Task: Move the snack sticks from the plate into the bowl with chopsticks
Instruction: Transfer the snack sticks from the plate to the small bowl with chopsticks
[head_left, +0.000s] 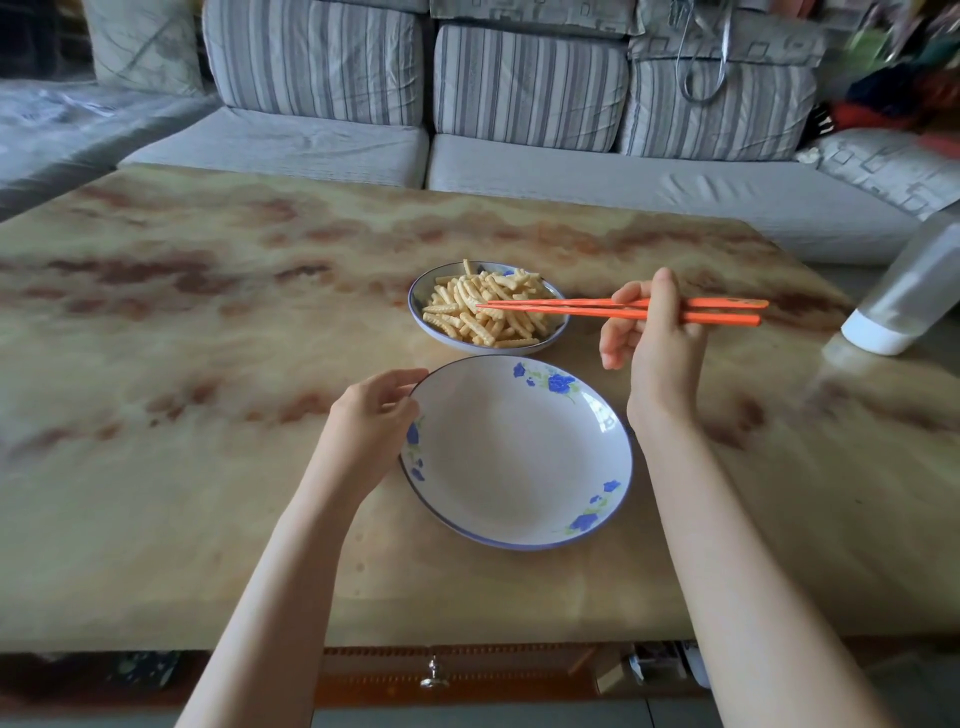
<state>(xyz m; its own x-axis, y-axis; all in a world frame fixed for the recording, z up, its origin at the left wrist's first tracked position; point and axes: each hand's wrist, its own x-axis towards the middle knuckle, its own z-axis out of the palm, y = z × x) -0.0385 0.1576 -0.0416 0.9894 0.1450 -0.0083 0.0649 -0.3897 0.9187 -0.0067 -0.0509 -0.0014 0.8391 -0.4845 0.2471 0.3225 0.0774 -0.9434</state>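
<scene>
No text, label, brand or number can be read anywhere — only flower patterns and stripes.

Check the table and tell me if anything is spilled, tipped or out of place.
Nothing is spilled. The snack sticks all sit in the far dish, and the near dish is empty and level. One oddity: a clear bottle at the table's right edge looks tilted.

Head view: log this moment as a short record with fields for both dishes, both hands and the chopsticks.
far dish: plate piled with snack sticks
near dish: bowl, white with blue flowers, nothing inside
chopsticks: orange pair, tips over the snack sticks
right hand: holds the chopsticks
left hand: fingers at the bowl's left rim
surface: marbled table
progress: no stick moved yet
</scene>
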